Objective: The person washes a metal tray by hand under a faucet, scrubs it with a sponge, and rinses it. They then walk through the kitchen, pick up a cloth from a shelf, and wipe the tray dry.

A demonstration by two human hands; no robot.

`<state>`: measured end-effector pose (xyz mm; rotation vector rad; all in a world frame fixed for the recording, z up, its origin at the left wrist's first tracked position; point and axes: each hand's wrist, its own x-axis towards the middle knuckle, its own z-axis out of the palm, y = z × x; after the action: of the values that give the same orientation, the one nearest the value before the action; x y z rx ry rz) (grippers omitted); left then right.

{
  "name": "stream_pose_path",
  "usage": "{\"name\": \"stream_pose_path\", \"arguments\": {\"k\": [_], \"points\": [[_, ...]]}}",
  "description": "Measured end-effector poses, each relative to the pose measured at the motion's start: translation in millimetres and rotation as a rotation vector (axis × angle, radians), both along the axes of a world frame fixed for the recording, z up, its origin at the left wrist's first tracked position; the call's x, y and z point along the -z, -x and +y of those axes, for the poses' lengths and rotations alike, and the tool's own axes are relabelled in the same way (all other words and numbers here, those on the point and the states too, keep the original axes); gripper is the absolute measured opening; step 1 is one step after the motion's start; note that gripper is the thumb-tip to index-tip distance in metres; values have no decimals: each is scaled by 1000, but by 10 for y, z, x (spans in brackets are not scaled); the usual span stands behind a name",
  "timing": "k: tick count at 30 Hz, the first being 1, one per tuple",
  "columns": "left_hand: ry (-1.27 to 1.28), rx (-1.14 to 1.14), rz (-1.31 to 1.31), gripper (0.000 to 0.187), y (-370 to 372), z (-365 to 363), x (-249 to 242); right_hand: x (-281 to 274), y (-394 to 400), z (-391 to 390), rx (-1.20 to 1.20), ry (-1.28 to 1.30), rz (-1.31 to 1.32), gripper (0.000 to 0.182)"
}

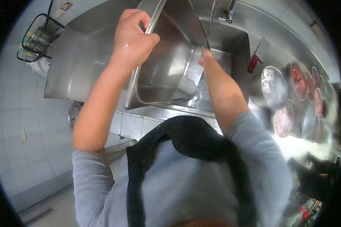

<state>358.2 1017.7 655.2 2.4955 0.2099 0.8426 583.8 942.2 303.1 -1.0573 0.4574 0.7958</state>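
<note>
A deep rectangular stainless steel pan [159, 72] is tipped on its side over the sink [236, 56], its opening facing me. My left hand [134, 39] is closed around the pan's upper left rim, thumb on the inside. My right hand [205, 57] is at the far right side of the pan, beside a stream of water [211, 26] falling from above. Its fingers are blurred and partly hidden, so I cannot see whether they grip the pan. Water glistens inside the pan.
A tap [229, 14] stands behind the sink. To the right lie a red-handled tool [254, 64], a metal pot [269, 89] and several bowls, some with reddish contents, such as one bowl [283, 120]. A black wire basket [45, 32] hangs at left.
</note>
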Motion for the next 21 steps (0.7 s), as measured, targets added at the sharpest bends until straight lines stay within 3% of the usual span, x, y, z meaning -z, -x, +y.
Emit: {"name": "stream_pose_path", "arguments": {"k": [1, 4, 7, 8, 11, 14, 16, 18, 20, 21], "points": [[2, 9, -1, 23, 46, -25, -72, 208, 104, -56, -146, 198, -116, 41], [5, 66, -13, 22, 104, -54, -295, 932, 448, -39, -235, 447, -137, 54], [-19, 116, 28, 19, 42, -165, -529, 1231, 803, 197, -199, 387, -27, 68], [-40, 85, 89, 17, -22, -307, -605, 922, 911, 233, -257, 332, 85, 70], [-103, 71, 98, 16, -241, -432, -649, 170, 1239, 392, -340, 140, 365, 66], [-64, -5, 142, 18, -406, -487, -727, 22, 1339, 457, -387, -176, 339, 62], [45, -50, 201, 19, -482, -495, -721, 620, 1031, 545, -360, 1, 189, 55], [4, -48, 181, 21, -549, -253, -469, 879, 582, 436, -382, 186, -81, 42], [54, -62, 252, 21, -553, -44, -205, 853, 239, 303, -129, -14, -90, 26], [125, -77, 333, 20, -547, 20, -101, 741, 114, 247, 166, -237, 51, 19]]}}
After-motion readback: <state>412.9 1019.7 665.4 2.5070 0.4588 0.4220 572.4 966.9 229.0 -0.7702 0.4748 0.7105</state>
